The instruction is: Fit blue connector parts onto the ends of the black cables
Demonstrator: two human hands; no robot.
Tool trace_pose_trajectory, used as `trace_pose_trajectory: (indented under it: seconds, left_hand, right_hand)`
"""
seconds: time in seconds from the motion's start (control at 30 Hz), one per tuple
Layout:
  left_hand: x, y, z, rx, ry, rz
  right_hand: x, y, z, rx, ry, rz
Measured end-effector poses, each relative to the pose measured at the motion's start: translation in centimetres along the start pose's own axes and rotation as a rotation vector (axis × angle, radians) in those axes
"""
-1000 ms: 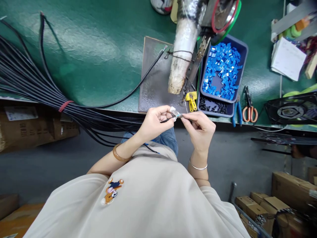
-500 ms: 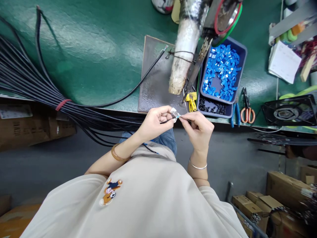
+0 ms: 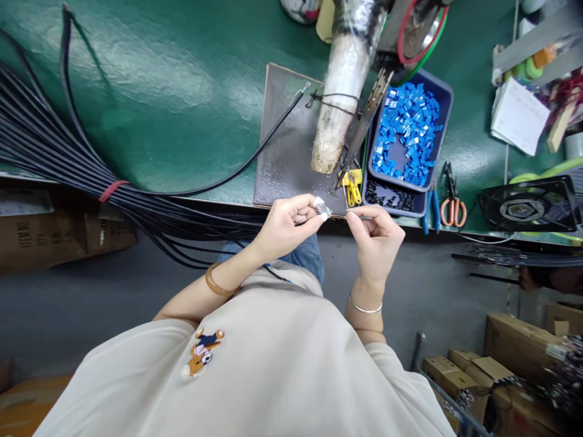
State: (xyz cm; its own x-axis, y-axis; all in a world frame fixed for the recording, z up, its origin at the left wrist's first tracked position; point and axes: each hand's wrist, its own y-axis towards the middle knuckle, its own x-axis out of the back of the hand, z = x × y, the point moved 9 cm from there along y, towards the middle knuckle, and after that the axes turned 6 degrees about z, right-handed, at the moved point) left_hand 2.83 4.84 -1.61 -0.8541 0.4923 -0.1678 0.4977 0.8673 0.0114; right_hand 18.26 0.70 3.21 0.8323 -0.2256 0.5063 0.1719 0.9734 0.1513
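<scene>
My left hand (image 3: 289,224) is closed, thumb against index finger, on the end of a black cable. Short pale and bluish wire ends (image 3: 328,212) stick out past the thumb tip. A whitish wrap (image 3: 319,205) sits at the index fingertip. To the right, a small gap away, my right hand (image 3: 377,233) is closed in a pinch. Something thin and dark shows at its fingertips, too small to name. Both hands are just off the bench's front edge, below a yellow-handled tool (image 3: 352,185).
A bundle of black cables (image 3: 59,142), tied with a red band (image 3: 113,190), spreads left. One cable end lies on a dark board (image 3: 285,152). A blue-filled bin (image 3: 449,103), orange-handled pliers (image 3: 454,209), blue-handled pliers (image 3: 432,212) and a black fan (image 3: 531,203) are on the right.
My right hand has moved right, away from the wire ends, opening a gap between the hands. My left hand has stayed in place on the cable.
</scene>
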Motion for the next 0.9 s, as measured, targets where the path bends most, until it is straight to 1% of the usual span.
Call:
trace_pose_trajectory:
  seconds: [0.03,0.07,0.2,0.27,0.33,0.47,0.57,0.63,0.8,0.9]
  left_hand:
    - [-0.1,0.1,0.1,0.011,-0.035,0.013]
    - [-0.1,0.1,0.1,0.022,-0.067,0.022]
    - [-0.3,0.3,0.4,0.054,-0.122,0.044]
    - [-0.4,0.3,0.6,0.062,-0.119,0.049]
    - [-0.4,0.3,0.7,0.065,-0.12,0.052]
    - [-0.3,0.3,0.6,0.045,-0.13,0.055]
    - [-0.2,0.3,0.1,0.019,-0.097,0.04]
    - [-0.2,0.3,-0.1,0.0,-0.072,0.032]
    - [-0.4,0.1,-0.1,-0.021,-0.024,0.035]
    - [-0.3,0.0,-0.2,-0.057,0.057,0.018]
  right_hand:
    - [0.2,0.0,0.6,0.048,-0.055,-0.025]
    - [0.2,0.0,1.2,0.1,-0.108,-0.024]
    - [-1.2,-0.2,2.9,0.278,-0.237,0.091]
    - [-1.8,-0.4,3.3,0.337,-0.235,0.152]
    - [-2.0,-0.5,3.5,0.372,-0.23,0.178]
    - [-1.5,-0.5,3.4,0.381,-0.261,0.119]
    - [-0.7,-0.4,3.0,0.336,-0.22,0.044]
    - [-0.5,-0.4,2.7,0.311,-0.182,0.02]
    - [-1.4,-0.3,3.0,0.353,-0.194,0.074]
    - [-2.0,-0.2,3.2,0.343,-0.229,0.098]
